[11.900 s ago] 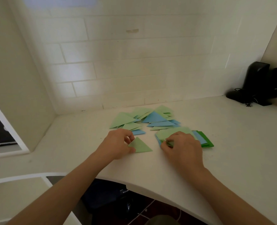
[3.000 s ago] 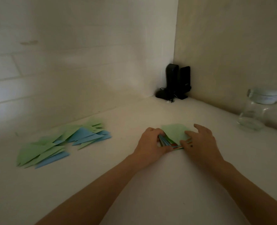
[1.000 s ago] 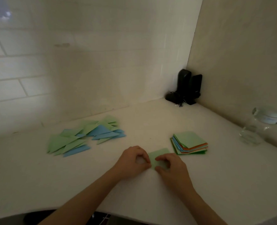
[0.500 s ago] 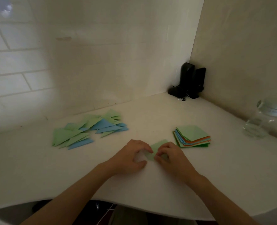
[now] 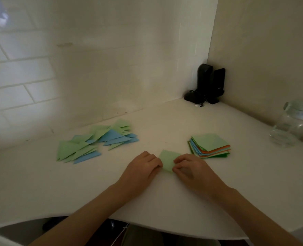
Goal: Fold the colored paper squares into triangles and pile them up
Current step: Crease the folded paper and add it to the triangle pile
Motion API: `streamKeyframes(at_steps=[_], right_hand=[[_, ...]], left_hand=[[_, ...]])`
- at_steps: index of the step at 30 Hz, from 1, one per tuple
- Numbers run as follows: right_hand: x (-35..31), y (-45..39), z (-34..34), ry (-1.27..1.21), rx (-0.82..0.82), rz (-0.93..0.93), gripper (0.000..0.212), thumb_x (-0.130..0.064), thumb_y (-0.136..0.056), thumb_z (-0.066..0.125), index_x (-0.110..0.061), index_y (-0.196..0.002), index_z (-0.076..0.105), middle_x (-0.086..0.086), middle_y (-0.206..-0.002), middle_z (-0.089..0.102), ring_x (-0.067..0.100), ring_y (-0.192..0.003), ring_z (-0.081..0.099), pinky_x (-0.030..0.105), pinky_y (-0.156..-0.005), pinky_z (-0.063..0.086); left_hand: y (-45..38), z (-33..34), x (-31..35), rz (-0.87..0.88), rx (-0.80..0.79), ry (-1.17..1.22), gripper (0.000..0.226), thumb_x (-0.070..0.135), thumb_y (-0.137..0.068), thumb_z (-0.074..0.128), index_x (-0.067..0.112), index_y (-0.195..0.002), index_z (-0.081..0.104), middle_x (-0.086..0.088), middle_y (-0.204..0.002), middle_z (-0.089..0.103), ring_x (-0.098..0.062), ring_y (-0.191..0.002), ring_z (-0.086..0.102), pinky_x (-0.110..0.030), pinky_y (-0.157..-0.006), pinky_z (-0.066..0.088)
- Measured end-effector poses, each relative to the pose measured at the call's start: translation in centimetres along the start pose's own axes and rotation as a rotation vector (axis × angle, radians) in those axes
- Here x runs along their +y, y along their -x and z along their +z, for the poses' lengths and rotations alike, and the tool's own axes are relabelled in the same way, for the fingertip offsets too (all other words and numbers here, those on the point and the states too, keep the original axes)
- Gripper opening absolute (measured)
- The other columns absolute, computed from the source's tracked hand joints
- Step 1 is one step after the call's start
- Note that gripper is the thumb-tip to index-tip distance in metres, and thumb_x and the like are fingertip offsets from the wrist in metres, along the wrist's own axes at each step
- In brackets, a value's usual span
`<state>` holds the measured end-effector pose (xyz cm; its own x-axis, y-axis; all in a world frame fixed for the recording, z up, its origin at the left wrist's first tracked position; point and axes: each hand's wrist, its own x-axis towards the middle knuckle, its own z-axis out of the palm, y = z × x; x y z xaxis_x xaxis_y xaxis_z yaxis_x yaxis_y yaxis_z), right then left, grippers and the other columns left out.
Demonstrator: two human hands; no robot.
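green sheet (image 5: 168,159): flat, near edge | triangle pile (image 5: 95,142): left | square stack (image 5: 210,145): right

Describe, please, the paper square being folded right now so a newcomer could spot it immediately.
On the white counter, look between the left hand and right hand. The light green square lies alone there, apart from the multicoloured stack and the triangle pile.

A paper square (image 5: 168,159) is lying on the counter (image 5: 40,183), near the front edge. The pile of triangles (image 5: 95,142) is lying to its left and farther back. The stack of squares (image 5: 210,145) is sitting just to its right. Two speakers (image 5: 210,82) are standing in the far corner. A jar (image 5: 293,123) is standing far right.
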<state>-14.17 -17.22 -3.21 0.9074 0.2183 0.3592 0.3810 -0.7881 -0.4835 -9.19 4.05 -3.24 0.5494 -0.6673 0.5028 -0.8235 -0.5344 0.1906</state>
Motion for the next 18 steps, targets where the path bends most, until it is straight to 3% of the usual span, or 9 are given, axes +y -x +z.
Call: streamKeyframes(at_steps=[3,5,8,11,14,18], right_hand=[[-0.2,0.6,0.1,-0.024,0.023,0.079,0.034,-0.050,-0.074,0.058,-0.021,-0.084,0.075,-0.005,-0.101,0.067,0.010,-0.092,0.062,0.014,-0.087,0.039],[-0.5,0.4,0.5,-0.010,0.074,0.160,0.043,-0.060,-0.072,0.055,-0.022,-0.080,0.075,-0.006,-0.098,0.067,0.008,-0.091,0.060,0.018,-0.086,0.040],[-0.8,0.1,1.3,-0.022,0.177,0.221,0.034,-0.050,-0.074,0.060,-0.019,-0.073,0.074,-0.002,-0.090,0.067,0.014,-0.085,0.061,0.025,-0.080,0.045],[-0.8,0.0,2.0,-0.042,0.247,0.248,0.025,-0.039,-0.076,0.066,-0.015,-0.071,0.072,0.000,-0.086,0.065,0.017,-0.080,0.060,0.032,-0.076,0.049],[-0.7,0.2,2.4,-0.005,0.274,0.254,0.020,-0.034,-0.076,0.071,-0.017,-0.067,0.067,-0.002,-0.085,0.060,0.016,-0.081,0.057,0.034,-0.075,0.048],[-0.8,0.1,2.3,0.019,0.293,0.267,0.018,-0.032,-0.071,0.075,-0.021,-0.067,0.062,-0.004,-0.088,0.054,0.015,-0.088,0.053,0.033,-0.081,0.045]], left_hand=[[-0.6,0.4,0.2,-0.038,-0.047,0.024,0.020,0.028,-0.095,0.044,0.015,-0.093,0.058,0.002,-0.087,0.059,-0.015,-0.080,0.050,-0.025,-0.070,0.040],[-1.0,0.6,0.2,-0.150,-0.040,0.118,0.016,0.032,-0.093,0.048,0.019,-0.094,0.058,0.007,-0.086,0.058,-0.005,-0.079,0.046,-0.017,-0.069,0.035],[-1.4,0.9,0.2,-0.291,-0.034,0.211,0.007,0.032,-0.088,0.060,0.027,-0.092,0.056,0.010,-0.083,0.059,-0.004,-0.075,0.047,-0.014,-0.067,0.037],[-1.8,1.0,0.6,-0.427,-0.015,0.313,0.017,0.029,-0.083,0.069,0.028,-0.094,0.056,0.004,-0.078,0.058,-0.007,-0.067,0.051,-0.021,-0.066,0.043],[-1.9,1.3,1.0,-0.468,-0.017,0.336,0.024,0.028,-0.080,0.073,0.025,-0.098,0.056,0.001,-0.080,0.058,-0.009,-0.068,0.051,-0.022,-0.065,0.043],[-2.1,1.4,0.4,-0.468,0.011,0.384,0.028,0.021,-0.077,0.075,0.022,-0.099,0.058,0.003,-0.085,0.057,-0.007,-0.072,0.051,-0.010,-0.066,0.038]])
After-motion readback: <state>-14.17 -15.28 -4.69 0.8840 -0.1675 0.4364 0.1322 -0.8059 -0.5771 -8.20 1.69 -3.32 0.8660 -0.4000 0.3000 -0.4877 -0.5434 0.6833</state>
